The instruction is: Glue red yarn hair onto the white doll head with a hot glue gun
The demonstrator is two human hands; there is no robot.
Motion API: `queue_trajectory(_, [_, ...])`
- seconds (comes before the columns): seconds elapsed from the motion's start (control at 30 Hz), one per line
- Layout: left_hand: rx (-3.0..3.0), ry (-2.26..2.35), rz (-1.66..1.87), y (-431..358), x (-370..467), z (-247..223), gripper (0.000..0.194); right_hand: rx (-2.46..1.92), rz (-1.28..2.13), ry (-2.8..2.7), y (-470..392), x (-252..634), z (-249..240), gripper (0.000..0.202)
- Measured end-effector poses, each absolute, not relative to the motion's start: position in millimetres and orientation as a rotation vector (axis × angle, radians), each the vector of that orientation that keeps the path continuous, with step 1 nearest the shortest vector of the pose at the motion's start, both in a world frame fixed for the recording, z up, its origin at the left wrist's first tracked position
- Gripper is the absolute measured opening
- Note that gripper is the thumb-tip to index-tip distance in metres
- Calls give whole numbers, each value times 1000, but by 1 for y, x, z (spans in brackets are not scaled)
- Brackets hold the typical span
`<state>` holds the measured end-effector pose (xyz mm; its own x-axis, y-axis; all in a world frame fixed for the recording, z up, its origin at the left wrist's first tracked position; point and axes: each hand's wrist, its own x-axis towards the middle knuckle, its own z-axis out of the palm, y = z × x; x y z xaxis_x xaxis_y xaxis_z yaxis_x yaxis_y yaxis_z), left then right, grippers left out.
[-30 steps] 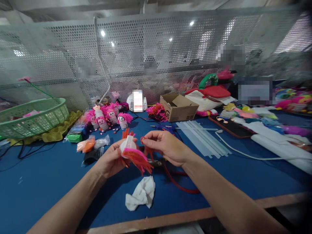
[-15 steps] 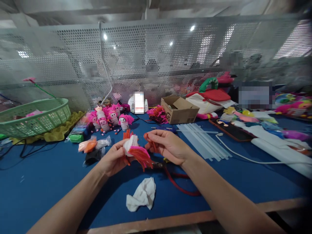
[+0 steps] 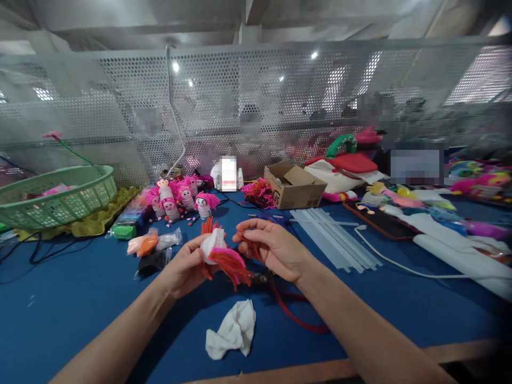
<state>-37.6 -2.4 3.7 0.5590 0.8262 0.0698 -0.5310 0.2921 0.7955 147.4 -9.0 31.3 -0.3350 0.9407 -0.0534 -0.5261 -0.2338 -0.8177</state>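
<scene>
My left hand (image 3: pixel 188 266) is closed around a small doll (image 3: pixel 214 245) with a white body and red and pink yarn hair that fans out to the right. A tuft of orange-red strands sticks up behind it. Just to the right, my right hand (image 3: pixel 276 245) pinches a bundle of red yarn (image 3: pixel 251 246) between thumb and fingers, apart from the doll. Below the hands lie red-handled scissors (image 3: pixel 296 314), their blades partly hidden by the yarn hair. A crumpled white cloth (image 3: pixel 234 330) rests nearer the table edge.
Several pink-haired dolls (image 3: pixel 170 208) stand behind my left hand, near a green basket (image 3: pixel 60 192). A cardboard box (image 3: pixel 296 186), translucent glue sticks (image 3: pixel 336 240) and a white cable (image 3: pixel 400 271) are to the right. A perforated metal screen (image 3: pixel 280 106) closes the back.
The fingers of my right hand have shifted slightly on the red yarn. My left hand keeps its hold on the doll. The whole view has tilted up a little.
</scene>
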Motion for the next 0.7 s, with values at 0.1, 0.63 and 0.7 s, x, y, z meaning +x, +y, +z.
queue_trajectory(0.1, [878,383,927,-3,-37,5,42,-691,1751,-867,-9,147,31,13])
queue_trajectory(0.63, [847,375,953,-1,-40,1,45,-747,1653,-859,-5,149,28,6])
queue_trajectory(0.7, [846,366,948,-1,-40,2,46,-751,1646,-864,-5,150,29,7])
